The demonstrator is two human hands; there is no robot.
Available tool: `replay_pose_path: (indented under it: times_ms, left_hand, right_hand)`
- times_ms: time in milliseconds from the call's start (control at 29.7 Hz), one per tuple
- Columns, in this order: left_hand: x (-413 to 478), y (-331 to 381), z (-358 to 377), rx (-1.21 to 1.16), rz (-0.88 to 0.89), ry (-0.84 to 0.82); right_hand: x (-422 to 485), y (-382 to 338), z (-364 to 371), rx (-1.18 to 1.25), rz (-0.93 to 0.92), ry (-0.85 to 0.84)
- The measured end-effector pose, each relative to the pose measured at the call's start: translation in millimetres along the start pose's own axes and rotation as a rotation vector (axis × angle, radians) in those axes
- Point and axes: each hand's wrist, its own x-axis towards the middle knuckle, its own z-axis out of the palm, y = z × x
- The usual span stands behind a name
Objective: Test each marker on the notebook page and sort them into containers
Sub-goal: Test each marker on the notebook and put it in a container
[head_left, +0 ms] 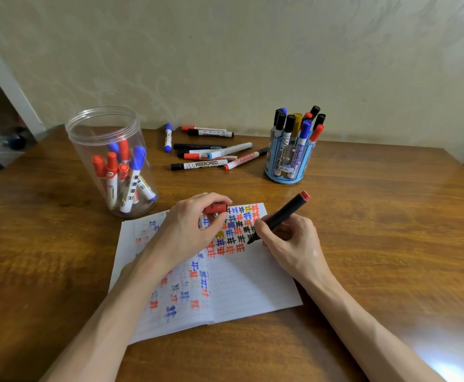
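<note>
An open notebook [242, 282] lies on the wooden table, its page covered with red, blue, black and yellow test marks. My right hand [288, 241] grips a black-bodied marker with a red end [283, 216], tip down on the page beside the marks. My left hand [189, 230] rests on the notebook and pinches the red cap [216, 208]. A clear plastic jar [109, 161] at the back left holds several red and blue markers. A blue pen holder [288, 164] at the back right holds several black, blue, red and yellow markers.
Several loose markers [208, 153] lie in a pile at the back of the table between the jar and the holder. The wall stands right behind them. A doorway opens at the far left past the table edge.
</note>
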Motion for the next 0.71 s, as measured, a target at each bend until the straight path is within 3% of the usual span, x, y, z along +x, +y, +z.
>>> replay_pose_path:
  times_ms: [706]
  left_hand:
    - [0.5,-0.9,0.2,0.0,0.001,-0.014]
  right_hand:
    - [0.1,1.2,-1.3,-0.015,-0.041,-0.01]
